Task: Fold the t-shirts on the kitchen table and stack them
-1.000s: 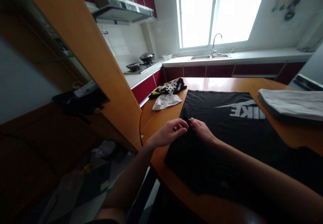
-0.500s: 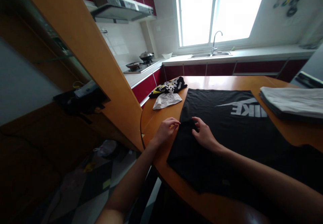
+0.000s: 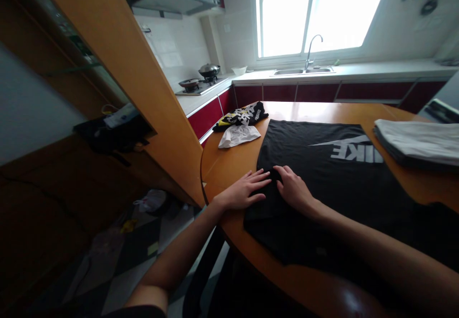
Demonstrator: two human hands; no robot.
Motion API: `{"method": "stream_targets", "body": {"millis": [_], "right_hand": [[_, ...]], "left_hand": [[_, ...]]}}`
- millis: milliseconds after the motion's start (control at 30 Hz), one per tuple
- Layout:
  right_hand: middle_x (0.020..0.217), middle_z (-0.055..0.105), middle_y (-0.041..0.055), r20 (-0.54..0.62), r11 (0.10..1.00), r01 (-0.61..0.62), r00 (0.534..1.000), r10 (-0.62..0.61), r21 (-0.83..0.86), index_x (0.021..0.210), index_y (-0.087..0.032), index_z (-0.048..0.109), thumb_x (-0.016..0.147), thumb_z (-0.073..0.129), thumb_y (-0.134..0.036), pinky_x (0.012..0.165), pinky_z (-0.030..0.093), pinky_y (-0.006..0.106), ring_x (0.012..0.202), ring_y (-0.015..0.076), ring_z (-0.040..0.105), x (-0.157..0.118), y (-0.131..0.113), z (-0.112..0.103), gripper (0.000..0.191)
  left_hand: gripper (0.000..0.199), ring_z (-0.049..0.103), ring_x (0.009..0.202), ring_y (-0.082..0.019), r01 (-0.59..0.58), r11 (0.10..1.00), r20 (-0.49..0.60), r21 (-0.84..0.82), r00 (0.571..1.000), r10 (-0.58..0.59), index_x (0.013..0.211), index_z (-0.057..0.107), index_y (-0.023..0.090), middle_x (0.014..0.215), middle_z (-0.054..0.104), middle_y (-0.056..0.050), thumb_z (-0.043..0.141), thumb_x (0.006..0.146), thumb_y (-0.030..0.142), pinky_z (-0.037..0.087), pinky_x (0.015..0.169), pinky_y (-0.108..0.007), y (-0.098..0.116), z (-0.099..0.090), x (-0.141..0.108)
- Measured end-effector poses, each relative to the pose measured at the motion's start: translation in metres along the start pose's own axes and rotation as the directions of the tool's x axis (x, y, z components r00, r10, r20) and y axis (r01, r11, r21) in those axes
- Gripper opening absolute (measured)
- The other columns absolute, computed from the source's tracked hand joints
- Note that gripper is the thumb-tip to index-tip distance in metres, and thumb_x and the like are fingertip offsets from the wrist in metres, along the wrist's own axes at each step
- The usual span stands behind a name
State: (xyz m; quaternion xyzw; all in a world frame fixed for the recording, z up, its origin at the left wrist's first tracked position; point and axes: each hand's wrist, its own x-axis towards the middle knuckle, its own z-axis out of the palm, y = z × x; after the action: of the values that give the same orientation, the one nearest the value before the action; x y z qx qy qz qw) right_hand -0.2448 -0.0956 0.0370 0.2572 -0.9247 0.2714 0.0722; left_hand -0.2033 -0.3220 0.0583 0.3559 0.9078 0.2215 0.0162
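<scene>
A black T-shirt (image 3: pixel 322 189) with a grey NIKE print lies spread over the wooden table, its lettering upside down to me. Fingers spread, my left hand (image 3: pixel 245 190) rests flat across the shirt's left edge. My right hand (image 3: pixel 294 187) is on the fabric just to the right of it, fingers slightly bent and thumb apart. Neither hand grips anything that I can see. Part of the shirt is hidden under my right forearm.
On the round-edged table (image 3: pixel 222 165) lie a white cloth (image 3: pixel 239 136), a black-and-yellow printed garment (image 3: pixel 244 115) and, at right, a folded white and dark stack of clothes (image 3: pixel 423 141). Beyond are a sink (image 3: pixel 304 71) and a stove with a wok (image 3: pixel 209 71).
My left hand has moved right onto the shirt's edge, its fingers opening from a bent pose to flat and spread. My right hand stays nearly in place. The view has shifted slightly.
</scene>
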Motion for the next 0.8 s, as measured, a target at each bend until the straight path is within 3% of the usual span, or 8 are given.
{"method": "stream_targets", "body": {"millis": [67, 133, 233, 367, 467, 600, 700, 800], "right_hand": [[0.131, 0.061, 0.0143, 0.010, 0.993, 0.029, 1.000, -0.028, -0.112, 0.142, -0.021, 0.051, 0.092, 0.046, -0.016, 0.080, 0.055, 0.038, 0.101, 0.0288, 0.067, -0.003, -0.005, -0.003, 0.051], [0.137, 0.058, 0.0164, -0.029, 0.979, 0.071, 0.997, -0.078, -0.190, 0.142, -0.018, 0.052, 0.093, 0.043, -0.015, 0.088, 0.053, 0.043, 0.112, 0.0325, 0.062, -0.005, -0.010, -0.006, 0.049], [0.150, 0.048, 0.0157, -0.066, 0.966, 0.166, 0.981, -0.182, -0.199, 0.143, -0.018, 0.053, 0.096, 0.041, -0.018, 0.107, 0.043, 0.050, 0.134, 0.0336, 0.046, -0.005, -0.014, -0.006, 0.048], [0.161, 0.036, 0.0119, 0.089, 0.954, 0.274, 0.960, -0.264, -0.122, 0.151, -0.018, 0.044, 0.099, 0.042, -0.030, 0.121, 0.026, 0.052, 0.150, 0.0282, 0.028, -0.003, -0.012, 0.006, 0.053], [0.162, 0.031, 0.0149, 0.202, 0.965, 0.240, 0.955, -0.215, -0.109, 0.152, -0.013, 0.041, 0.101, 0.040, -0.040, 0.122, 0.018, 0.056, 0.152, 0.0287, 0.022, -0.002, -0.007, 0.014, 0.058], [0.164, 0.027, 0.0150, 0.227, 0.970, 0.222, 0.954, -0.194, -0.103, 0.154, -0.013, 0.039, 0.101, 0.038, -0.044, 0.122, 0.015, 0.057, 0.153, 0.0279, 0.019, -0.001, -0.003, 0.017, 0.061], [0.164, 0.027, 0.0146, 0.217, 0.971, 0.221, 0.956, -0.198, -0.091, 0.154, -0.015, 0.039, 0.101, 0.039, -0.044, 0.122, 0.016, 0.057, 0.153, 0.0277, 0.019, -0.001, -0.005, 0.016, 0.060], [0.163, 0.028, 0.0153, 0.168, 0.972, 0.215, 0.966, -0.196, -0.098, 0.152, -0.014, 0.042, 0.101, 0.039, -0.043, 0.122, 0.016, 0.056, 0.153, 0.0277, 0.020, -0.002, -0.008, 0.013, 0.058]], "left_hand": [[0.056, 0.022, 0.153, -0.026, -0.009, 0.999, -0.063, -0.031, 0.998, 0.007, 0.155, 0.038, 0.031, 0.162, 0.033, -0.006, 0.053, 0.101, 0.033, 0.020, 0.124, -0.052, 0.008, -0.004, -0.006], [0.055, 0.025, 0.152, -0.025, -0.015, 0.999, -0.092, -0.045, 0.996, 0.011, 0.156, 0.036, 0.030, 0.161, 0.037, -0.006, 0.049, 0.102, 0.028, 0.022, 0.124, -0.051, 0.017, -0.006, -0.016], [0.061, 0.024, 0.152, -0.026, -0.013, 1.000, -0.015, -0.022, 1.000, 0.013, 0.158, 0.031, 0.032, 0.162, 0.034, -0.005, 0.052, 0.101, 0.030, 0.020, 0.124, -0.053, 0.028, -0.004, -0.032], [0.070, 0.018, 0.154, -0.029, -0.015, 1.000, 0.093, 0.011, 0.996, 0.014, 0.160, 0.024, 0.032, 0.165, 0.027, -0.005, 0.057, 0.098, 0.039, 0.014, 0.125, -0.054, 0.035, 0.002, -0.049], [0.071, 0.016, 0.154, -0.028, -0.032, 0.999, 0.133, 0.008, 0.991, 0.031, 0.161, 0.022, 0.030, 0.165, 0.025, -0.006, 0.055, 0.099, 0.042, 0.011, 0.126, -0.052, 0.041, 0.003, -0.057], [0.068, 0.026, 0.151, -0.030, -0.045, 0.998, 0.156, -0.050, 0.986, 0.052, 0.159, 0.029, 0.032, 0.161, 0.036, -0.006, 0.057, 0.098, 0.044, 0.015, 0.125, -0.051, 0.043, -0.004, -0.061], [0.046, 0.050, 0.135, -0.026, 0.041, 0.995, -0.040, -0.089, 0.998, -0.044, 0.148, 0.050, 0.028, 0.143, 0.057, -0.009, 0.051, 0.102, 0.036, 0.036, 0.116, -0.042, 0.027, -0.012, -0.044], [0.033, 0.059, 0.113, -0.024, 0.129, 0.990, -0.259, -0.057, 0.956, -0.140, 0.130, 0.066, 0.024, 0.117, 0.064, -0.010, 0.052, 0.101, 0.029, 0.046, 0.102, -0.037, -0.005, -0.020, -0.006]]}}
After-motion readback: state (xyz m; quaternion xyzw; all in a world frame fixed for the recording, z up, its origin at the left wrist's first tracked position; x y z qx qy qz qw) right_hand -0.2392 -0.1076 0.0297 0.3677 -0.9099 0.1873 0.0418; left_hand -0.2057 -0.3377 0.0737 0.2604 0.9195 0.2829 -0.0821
